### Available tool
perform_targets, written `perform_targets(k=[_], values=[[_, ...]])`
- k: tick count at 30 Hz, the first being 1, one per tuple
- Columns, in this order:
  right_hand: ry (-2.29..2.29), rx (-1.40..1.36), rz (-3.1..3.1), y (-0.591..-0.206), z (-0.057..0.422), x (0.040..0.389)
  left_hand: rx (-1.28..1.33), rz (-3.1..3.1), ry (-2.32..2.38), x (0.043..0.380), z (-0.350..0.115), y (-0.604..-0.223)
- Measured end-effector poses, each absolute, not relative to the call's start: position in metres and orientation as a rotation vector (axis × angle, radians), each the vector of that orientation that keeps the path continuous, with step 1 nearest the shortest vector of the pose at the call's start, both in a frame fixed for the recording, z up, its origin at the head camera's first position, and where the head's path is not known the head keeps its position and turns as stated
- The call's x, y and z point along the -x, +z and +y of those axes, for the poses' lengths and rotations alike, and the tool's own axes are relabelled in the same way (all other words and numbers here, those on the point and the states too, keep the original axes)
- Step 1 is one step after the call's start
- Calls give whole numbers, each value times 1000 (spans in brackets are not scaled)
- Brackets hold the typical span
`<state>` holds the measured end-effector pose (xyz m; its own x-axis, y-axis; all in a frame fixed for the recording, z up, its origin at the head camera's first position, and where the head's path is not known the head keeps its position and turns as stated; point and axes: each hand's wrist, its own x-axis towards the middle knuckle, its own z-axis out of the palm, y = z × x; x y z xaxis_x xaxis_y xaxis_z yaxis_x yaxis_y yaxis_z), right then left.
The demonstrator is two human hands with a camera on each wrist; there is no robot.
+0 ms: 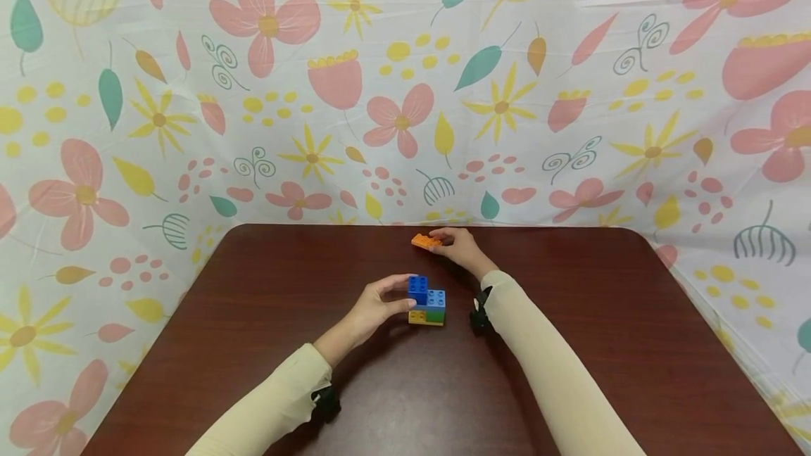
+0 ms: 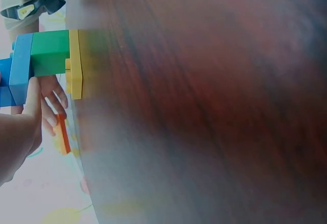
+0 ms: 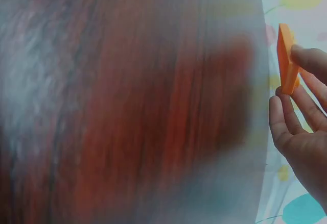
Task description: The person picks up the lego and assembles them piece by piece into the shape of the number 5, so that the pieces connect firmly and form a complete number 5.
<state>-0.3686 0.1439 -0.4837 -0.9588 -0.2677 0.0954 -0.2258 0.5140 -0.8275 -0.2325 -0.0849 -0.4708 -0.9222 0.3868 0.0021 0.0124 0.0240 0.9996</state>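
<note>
A stack of toy building bricks stands near the middle of the table. Its base is a yellow plate (image 1: 426, 323), with a green brick (image 1: 436, 316) on it, then a light blue brick (image 1: 437, 298). On top, at the left, sits a dark blue brick (image 1: 417, 290). My left hand (image 1: 372, 309) holds this dark blue brick between thumb and fingers. Toward the back edge my right hand (image 1: 462, 252) pinches a flat orange brick (image 1: 421, 241). In the right wrist view that orange brick (image 3: 286, 60) is tilted, with the thumb on its studded side.
The dark brown table (image 1: 570, 343) ends at the back against a hanging flowered cloth (image 1: 405, 174). Black wrist cameras (image 1: 480, 312) are strapped over the light sleeves (image 1: 538, 350). My right forearm reaches past the right side of the stack.
</note>
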Motion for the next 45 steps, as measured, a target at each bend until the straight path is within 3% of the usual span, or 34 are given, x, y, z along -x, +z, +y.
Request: perform_targets(k=[19, 45], values=[[-1488, 560, 2711, -461, 171, 350, -388, 2005, 2012, 233, -85, -473], [-1517, 946, 2686, -425, 169, 298, -398, 2056, 1974, 234, -85, -472]])
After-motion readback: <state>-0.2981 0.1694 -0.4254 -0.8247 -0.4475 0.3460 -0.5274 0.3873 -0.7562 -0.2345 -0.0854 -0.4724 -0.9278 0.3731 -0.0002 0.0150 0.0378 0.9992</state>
